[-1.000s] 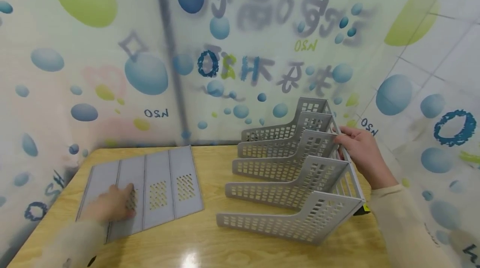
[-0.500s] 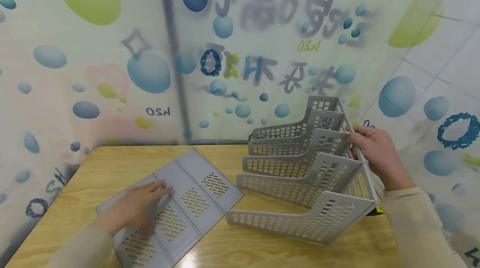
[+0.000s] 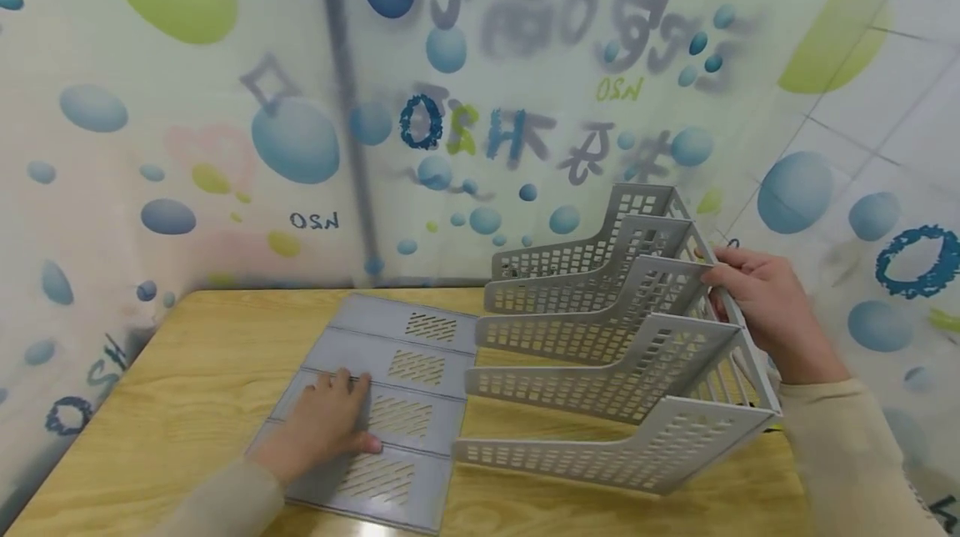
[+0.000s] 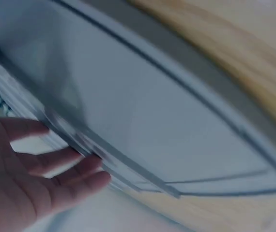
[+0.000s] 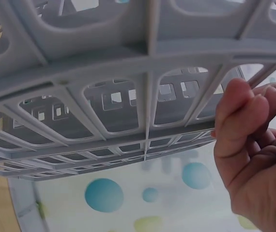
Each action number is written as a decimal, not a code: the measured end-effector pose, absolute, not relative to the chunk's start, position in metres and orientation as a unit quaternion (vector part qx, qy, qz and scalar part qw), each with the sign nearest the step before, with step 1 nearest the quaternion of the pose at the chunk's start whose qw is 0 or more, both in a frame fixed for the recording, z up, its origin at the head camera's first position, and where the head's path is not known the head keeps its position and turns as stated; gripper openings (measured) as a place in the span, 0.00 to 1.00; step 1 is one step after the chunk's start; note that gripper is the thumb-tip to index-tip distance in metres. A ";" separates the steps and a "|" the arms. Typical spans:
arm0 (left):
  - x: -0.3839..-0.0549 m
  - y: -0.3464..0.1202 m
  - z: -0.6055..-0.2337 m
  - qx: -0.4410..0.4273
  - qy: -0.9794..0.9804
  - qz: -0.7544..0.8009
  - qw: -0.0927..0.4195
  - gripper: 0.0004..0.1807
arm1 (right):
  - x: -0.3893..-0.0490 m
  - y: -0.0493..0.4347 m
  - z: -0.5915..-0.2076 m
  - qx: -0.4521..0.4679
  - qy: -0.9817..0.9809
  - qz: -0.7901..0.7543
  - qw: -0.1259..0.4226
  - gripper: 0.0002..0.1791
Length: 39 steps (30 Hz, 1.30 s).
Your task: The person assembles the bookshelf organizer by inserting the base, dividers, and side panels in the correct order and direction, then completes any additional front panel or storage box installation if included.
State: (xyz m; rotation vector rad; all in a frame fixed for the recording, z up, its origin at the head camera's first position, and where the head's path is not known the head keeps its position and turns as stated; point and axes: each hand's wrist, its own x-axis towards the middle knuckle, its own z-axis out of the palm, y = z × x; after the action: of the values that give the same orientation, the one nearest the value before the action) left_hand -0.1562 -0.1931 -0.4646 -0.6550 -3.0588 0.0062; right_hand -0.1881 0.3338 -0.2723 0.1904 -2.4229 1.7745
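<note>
File rack [image 3: 637,353], gray and lattice-walled, toward 4 o'clock over the bench [image 3: 180,404], pinched at its outer edge by the right hand [image 3: 768,308], thumb to the near side, fingers behind. No telling from here whether fully set down. Slotted panel [image 3: 405,391] at 7 o'clock, lying on the bench beneath the spread, ungripping fingers of the left hand [image 3: 326,420]. Rack toward 3 o'clock from the left hand, toward 9 o'clock from the right; panel right beside the rack's front ends, contact uncertain. Probably a lining-up step. Next, likely calls for squaring the panel with the rack while steadying against tipping.
</note>
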 end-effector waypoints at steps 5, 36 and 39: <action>-0.154 -0.166 -0.463 -0.194 -0.978 0.061 0.049 0.58 | -0.193 0.327 -0.281 0.076 -0.823 0.560 0.046 0.29; -0.152 -0.170 -0.453 -0.162 -0.983 -0.082 -0.036 0.62 | -0.088 0.259 -0.256 0.313 -0.904 0.110 0.268 0.20; -0.152 -0.170 -0.454 -0.160 -0.983 -0.080 -0.036 0.62 | -0.067 0.216 -0.285 0.429 -0.847 0.100 0.298 0.31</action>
State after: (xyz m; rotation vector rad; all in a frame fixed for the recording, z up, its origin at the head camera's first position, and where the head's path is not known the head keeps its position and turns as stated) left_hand -0.1520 -0.1699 -0.4542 -0.5157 -3.1624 -0.2580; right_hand -0.0667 0.2160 -0.2847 1.1395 -2.2506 0.2646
